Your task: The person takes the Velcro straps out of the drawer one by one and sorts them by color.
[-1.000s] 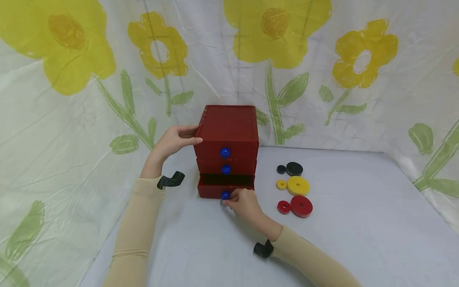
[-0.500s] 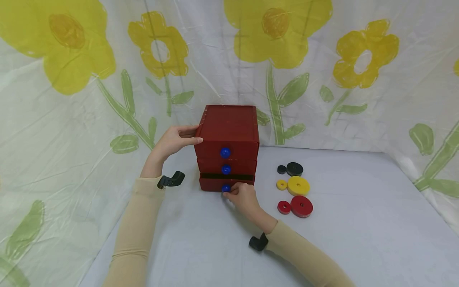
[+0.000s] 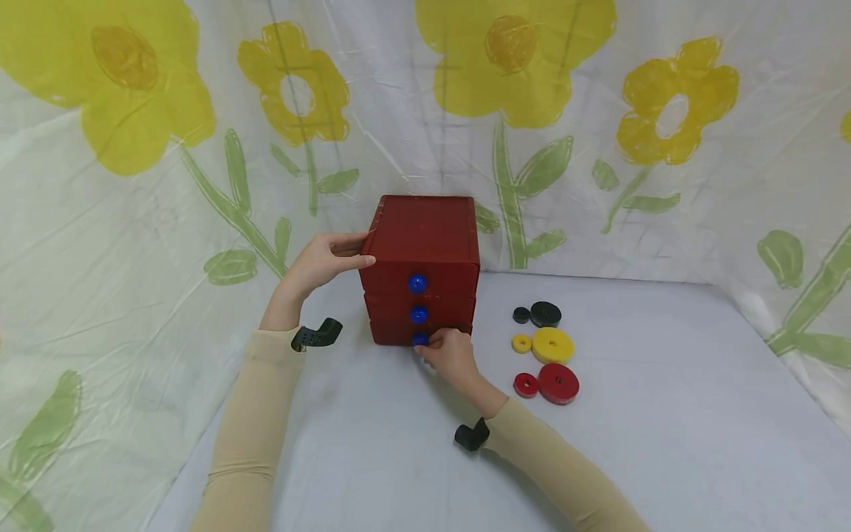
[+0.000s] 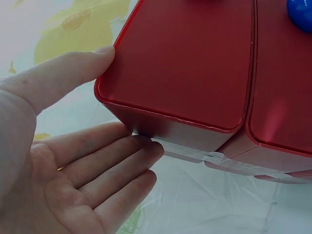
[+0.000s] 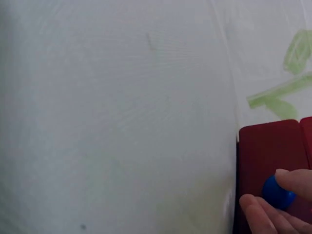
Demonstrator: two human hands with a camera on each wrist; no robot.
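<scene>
A dark red cabinet with three stacked drawers, each with a round blue knob, stands against the backdrop. My left hand rests at its upper left front corner. In the left wrist view the thumb touches the front edge, while the fairly straight fingers reach along the side. My right hand pinches the bottom drawer's blue knob. The right wrist view shows that knob between thumb and fingers. The bottom drawer sits about flush with the drawers above.
Right of the cabinet, flat round discs lie in pairs of one small and one large: black, yellow and red. A white cloth covers the table. Behind hangs a sheet painted with yellow flowers.
The bottom drawer has slid from partly out to in, its dark gap vanishing. My right hand moved away from me with the knob. My left hand kept its place.
</scene>
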